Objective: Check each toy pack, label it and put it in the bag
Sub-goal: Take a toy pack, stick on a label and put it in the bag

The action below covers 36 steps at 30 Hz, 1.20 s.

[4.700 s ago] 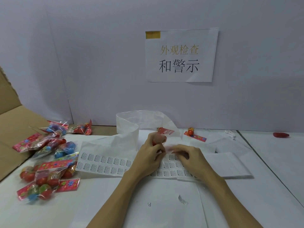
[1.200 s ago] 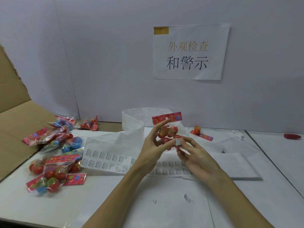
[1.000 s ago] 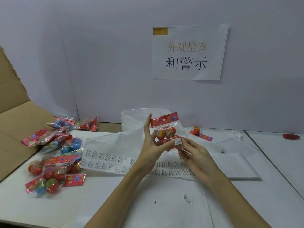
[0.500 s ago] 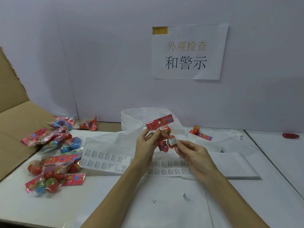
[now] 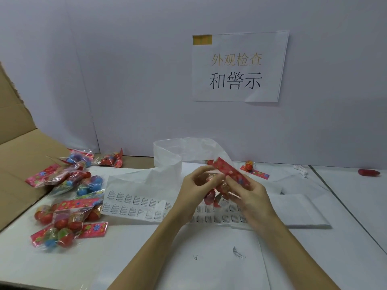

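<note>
I am holding a toy pack (image 5: 225,181) up off the table (image 5: 146,258) between both hands, its red flowered header card tilting from upper left down to lower right and its clear pouch of red balls hanging below. My left hand (image 5: 193,188) is gripping the pouch from the left side with curled fingers, and my right hand (image 5: 249,195) is pinching the lower right end of the header card, thumb on top. Directly beneath my hands a sheet of warning labels (image 5: 138,203) is lying flat, spreading out to the left of my grip. Just behind my hands the white plastic bag (image 5: 167,155) is standing with its mouth open, and more white bags (image 5: 299,208) are lying flat to the right of my right hand. Far to the left of my left hand a heap of toy packs (image 5: 69,195) is spilling from a flattened cardboard box (image 5: 18,160) onto the table. Behind and to the right of my grip another small toy pack (image 5: 252,169) is lying by the wall, and further right a red object (image 5: 368,172) is resting on the table. Above my hands a paper sign (image 5: 238,66) with Chinese characters is hanging on the wall.
</note>
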{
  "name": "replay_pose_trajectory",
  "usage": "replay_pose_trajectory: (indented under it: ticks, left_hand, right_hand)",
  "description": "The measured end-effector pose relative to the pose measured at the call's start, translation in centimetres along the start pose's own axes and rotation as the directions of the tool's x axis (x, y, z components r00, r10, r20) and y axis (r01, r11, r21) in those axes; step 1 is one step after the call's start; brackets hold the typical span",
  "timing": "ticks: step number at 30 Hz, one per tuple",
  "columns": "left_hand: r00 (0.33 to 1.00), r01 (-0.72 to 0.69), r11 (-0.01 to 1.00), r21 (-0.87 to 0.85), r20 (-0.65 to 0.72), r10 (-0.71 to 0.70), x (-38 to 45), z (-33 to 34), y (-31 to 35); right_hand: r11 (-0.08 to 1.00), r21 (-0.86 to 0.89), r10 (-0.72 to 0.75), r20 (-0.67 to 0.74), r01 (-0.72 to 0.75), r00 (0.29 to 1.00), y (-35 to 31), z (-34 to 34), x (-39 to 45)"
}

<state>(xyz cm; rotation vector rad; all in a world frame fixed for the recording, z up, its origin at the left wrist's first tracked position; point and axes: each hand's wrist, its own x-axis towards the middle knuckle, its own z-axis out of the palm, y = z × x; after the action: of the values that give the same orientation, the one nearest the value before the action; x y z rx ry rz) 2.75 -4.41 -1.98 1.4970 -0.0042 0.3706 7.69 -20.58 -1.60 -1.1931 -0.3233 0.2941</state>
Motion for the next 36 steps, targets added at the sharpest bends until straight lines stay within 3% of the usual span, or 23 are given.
replay_pose_trajectory:
  ticks: [5, 8, 13, 19, 23, 25, 27, 29, 32, 36]
  left_hand:
    - [0.998, 0.024, 0.998, -0.061, 0.052, -0.021, 0.1, -0.2, -0.1]
    - [0.999, 0.040, 0.994, -0.098, 0.001, -0.040, 0.1, -0.4, -0.2]
    - [0.999, 0.023, 0.999, 0.038, 0.023, -0.024, -0.1, -0.5, -0.1]
    - [0.999, 0.020, 0.999, 0.040, -0.031, -0.019, 0.1, -0.5, 0.2]
    - [0.993, 0.047, 0.999, 0.021, -0.112, -0.045, 0.2, -0.5, -0.2]
    - [0.978, 0.056, 0.998, -0.013, -0.200, -0.057, 0.3, -0.6, -0.4]
    - [0.954, 0.060, 0.996, -0.065, -0.291, -0.076, 0.4, -1.0, -0.5]
    - [0.942, 0.059, 0.985, -0.162, -0.319, -0.108, 0.6, -1.3, -0.5]
    - [0.952, 0.065, 0.964, -0.258, -0.274, -0.137, 0.6, -0.9, -0.4]
    - [0.974, 0.073, 0.957, -0.281, -0.185, -0.129, 0.5, -0.1, -0.6]
  right_hand:
    - [0.966, 0.253, 0.084, -0.113, -0.053, 0.990, -0.3, -1.7, 1.0]
    - [0.991, 0.123, 0.062, -0.106, -0.049, 0.992, -0.5, -2.0, 1.1]
    - [0.994, -0.105, -0.006, -0.195, -0.014, 0.981, -0.8, -1.3, 0.7]
    - [1.000, -0.012, 0.016, -0.281, -0.020, 0.959, -1.0, -1.9, 0.9]
    - [0.982, -0.165, -0.133, -0.295, 0.087, 0.946, -0.5, -1.9, 0.9]
    - [0.925, -0.310, -0.308, -0.272, 0.220, 0.912, -0.3, -1.8, 1.0]
    - [0.865, -0.429, -0.388, -0.238, 0.262, 0.891, -0.1, -1.9, 1.2]
    - [0.912, -0.373, -0.264, -0.209, 0.172, 0.942, 0.3, -1.8, 1.2]
    - [0.962, -0.274, -0.015, -0.033, 0.005, 0.999, 0.8, -1.0, 0.9]
    - [0.987, -0.160, 0.002, 0.081, 0.011, 0.997, 1.0, -0.2, 0.7]
